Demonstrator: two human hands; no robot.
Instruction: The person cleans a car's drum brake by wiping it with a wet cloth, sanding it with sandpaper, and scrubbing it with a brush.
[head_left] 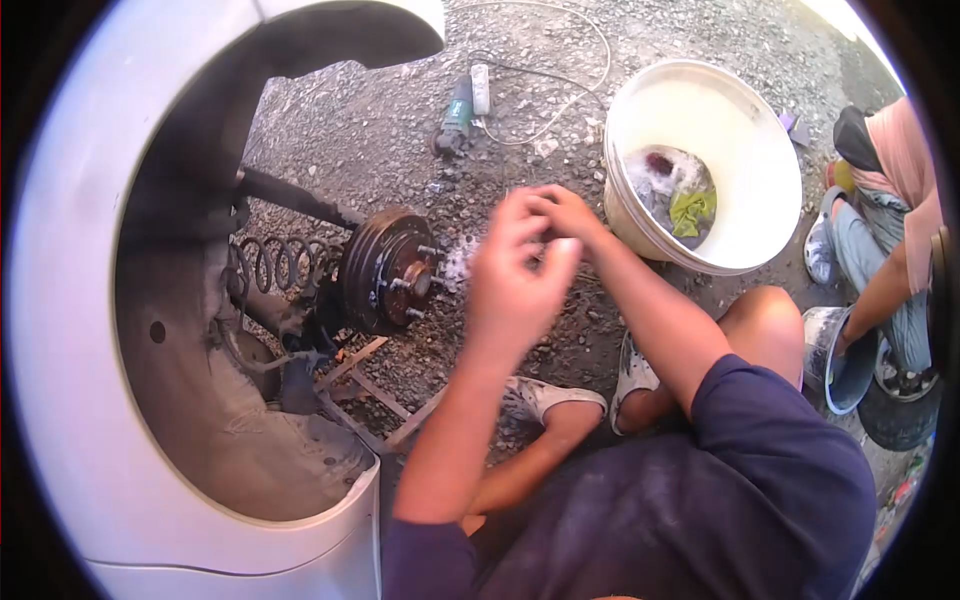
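Note:
My left hand [520,285] is raised before the wheel hub, blurred by motion, its thumb standing apart from half-curled fingers. My right hand [567,212] meets it at the fingertips; its fingers are smeared and partly hidden behind the left ones. No object shows in either hand. Left of them is a rusty brake drum [385,270] with protruding wheel studs, inside a white car's wheel arch [160,420]. White foam [460,262] lies on the gravel beside the drum. To the right of my hands stands a white bucket [625,215] holding suds and a green cloth [692,212].
A green angle grinder [457,115] lies on the gravel near a power strip [481,90] and cables. A coil spring [285,262] sits behind the drum, with a metal frame [375,395] below. At right, another person's arm [880,308] reaches into a smaller bucket [820,345].

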